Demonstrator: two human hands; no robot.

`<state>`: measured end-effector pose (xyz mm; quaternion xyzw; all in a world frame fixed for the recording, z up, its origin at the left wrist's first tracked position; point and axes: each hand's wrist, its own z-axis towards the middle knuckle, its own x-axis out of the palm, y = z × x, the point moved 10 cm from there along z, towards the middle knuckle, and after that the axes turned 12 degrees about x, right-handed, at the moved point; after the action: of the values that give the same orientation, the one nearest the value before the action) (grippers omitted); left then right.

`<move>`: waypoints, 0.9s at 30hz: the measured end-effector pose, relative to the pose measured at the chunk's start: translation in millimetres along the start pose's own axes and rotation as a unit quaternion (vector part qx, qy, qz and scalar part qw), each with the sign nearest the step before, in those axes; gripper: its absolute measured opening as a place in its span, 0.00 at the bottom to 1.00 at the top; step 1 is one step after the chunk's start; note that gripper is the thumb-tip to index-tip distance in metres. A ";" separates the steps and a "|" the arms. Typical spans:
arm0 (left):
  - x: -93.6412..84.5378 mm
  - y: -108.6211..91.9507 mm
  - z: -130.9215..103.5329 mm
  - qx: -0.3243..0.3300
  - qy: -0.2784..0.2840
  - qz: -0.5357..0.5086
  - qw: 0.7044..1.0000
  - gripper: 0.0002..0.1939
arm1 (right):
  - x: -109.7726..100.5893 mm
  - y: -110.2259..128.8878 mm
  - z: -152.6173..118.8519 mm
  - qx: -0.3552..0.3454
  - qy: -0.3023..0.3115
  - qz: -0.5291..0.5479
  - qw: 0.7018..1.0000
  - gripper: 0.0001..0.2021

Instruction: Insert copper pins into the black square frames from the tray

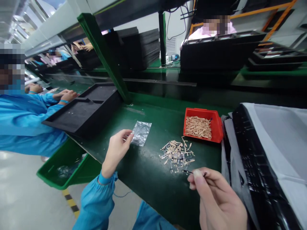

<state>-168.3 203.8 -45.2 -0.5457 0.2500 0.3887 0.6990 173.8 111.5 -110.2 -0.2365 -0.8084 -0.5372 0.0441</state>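
My left hand (118, 149) pinches the near left edge of a clear plastic bag (142, 132), which lies flat on the green bench top. Between the thumb and fingers of my right hand (213, 195) is a small dark thin strip (186, 172), its tip pointing left. Just beyond that tip lies a loose heap of small tan and dark flex-cable-like strips (176, 152). A red bin (217, 127) behind the heap holds many more tan strips (198, 127).
Black foam trays (81, 111) stand at the left, beside a co-worker in a blue sleeve (26, 124). Below them is a green waste bin (59, 179). Black trays under a grey sheet (285, 140) fill the right side. A green post (105, 57) rises behind the bench.
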 end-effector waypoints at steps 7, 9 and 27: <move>44.4 -80.8 38.7 0.147 0.122 -0.011 0.982 0.10 | 19.9 4.5 -2.7 -0.014 0.041 0.017 0.999 0.14; 52.0 -116.7 52.1 0.202 0.142 -0.026 0.969 0.09 | 24.7 5.4 -9.3 -0.023 0.045 0.030 0.998 0.15; 279.3 -542.1 60.8 0.559 0.294 0.071 0.772 0.20 | 26.5 101.4 -49.2 -0.253 0.093 -0.066 0.961 0.21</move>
<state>429.6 282.2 63.9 -0.1276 0.6545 0.0495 0.7436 185.0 108.1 4.9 -0.1347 -0.6521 -0.7457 0.0225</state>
